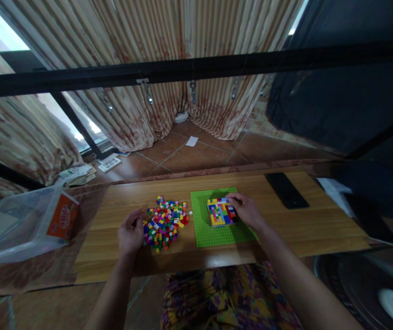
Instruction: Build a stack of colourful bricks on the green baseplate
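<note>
A block build of many-coloured toy bricks (220,214) sits on a green studded baseplate (201,233). My right hand (246,210) reaches its far right corner, fingers pinched on a toy brick there; the fingertips partly hide it. To the left of the baseplate, loose small toy bricks (165,222) lie in a heap on the wooden table (286,233). My left hand (131,233) rests at the heap's left edge with its fingers curled together. Whatever is between those fingers is too small to make out. One white brick (190,212) lies between heap and baseplate.
A black phone (286,190) lies on the table's right part. Left of the table stands a clear plastic bin (21,229) with an orange label. A dark bar (182,68) crosses beyond the table, before striped curtains (141,36). Papers (78,174) lie at the far left.
</note>
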The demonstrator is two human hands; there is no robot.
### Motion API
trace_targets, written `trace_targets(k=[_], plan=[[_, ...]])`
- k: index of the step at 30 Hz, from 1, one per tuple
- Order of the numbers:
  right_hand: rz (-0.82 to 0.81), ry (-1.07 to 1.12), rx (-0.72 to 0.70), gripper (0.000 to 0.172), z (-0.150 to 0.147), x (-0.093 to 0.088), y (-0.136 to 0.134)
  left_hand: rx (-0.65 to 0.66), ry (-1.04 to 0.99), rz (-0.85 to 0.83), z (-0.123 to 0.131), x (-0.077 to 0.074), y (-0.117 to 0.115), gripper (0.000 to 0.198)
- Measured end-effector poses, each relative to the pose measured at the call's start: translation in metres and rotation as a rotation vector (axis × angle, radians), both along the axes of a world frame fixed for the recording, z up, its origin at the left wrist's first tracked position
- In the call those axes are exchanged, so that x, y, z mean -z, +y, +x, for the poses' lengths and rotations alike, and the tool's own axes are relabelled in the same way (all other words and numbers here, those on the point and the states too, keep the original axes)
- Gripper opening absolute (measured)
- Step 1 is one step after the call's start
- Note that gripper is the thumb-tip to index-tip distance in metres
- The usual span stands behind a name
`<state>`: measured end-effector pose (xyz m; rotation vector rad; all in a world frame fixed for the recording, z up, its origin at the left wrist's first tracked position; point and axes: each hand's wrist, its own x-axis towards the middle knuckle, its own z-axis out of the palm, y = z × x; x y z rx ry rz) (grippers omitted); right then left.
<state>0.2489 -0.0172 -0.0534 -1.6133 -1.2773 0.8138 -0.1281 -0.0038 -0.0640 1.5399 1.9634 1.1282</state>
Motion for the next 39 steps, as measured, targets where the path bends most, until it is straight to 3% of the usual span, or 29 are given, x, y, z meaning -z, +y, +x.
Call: trace_targets(k=[6,10,15,19,23,27,30,33,39], plan=[[0.028,0.080,-0.032,0.030,0.002,0.009,-0.004,-0.010,-0.027,-0.008,-0.004,0.005,0.001,0.032],[0.106,0.102,0.054,0.038,0.020,0.013,-0.011,0.010,-0.058,-0.006,-0.007,0.008,0.001,0.033],[0.188,-0.261,0.132,0.037,0.069,0.016,-0.019,0.018,-0.121,-0.016,-0.006,0.001,-0.001,0.038],[0.256,-0.598,0.025,0.037,0.105,0.033,-0.020,0.026,-0.261,-0.001,-0.006,-0.009,-0.003,0.050],[0.360,-0.779,0.026,0.035,0.113,0.052,-0.020,0.011,-0.478,0.046,-0.007,-0.015,-0.012,0.055],[0.401,-0.890,0.067,0.032,0.111,0.060,-0.021,-0.065,-0.533,0.127,-0.007,-0.008,-0.031,0.052],[0.430,-0.889,0.039,0.032,0.113,0.061,-0.023,-0.163,-0.456,0.149,-0.006,0.004,-0.051,0.045],[0.428,-0.878,0.022,0.033,0.116,0.062,-0.023,-0.231,-0.234,0.094,-0.002,0.009,-0.073,0.035],[0.463,-0.895,0.035,0.035,0.116,0.062,-0.022,-0.174,0.142,-0.008,0.016,-0.005,-0.095,0.034]])
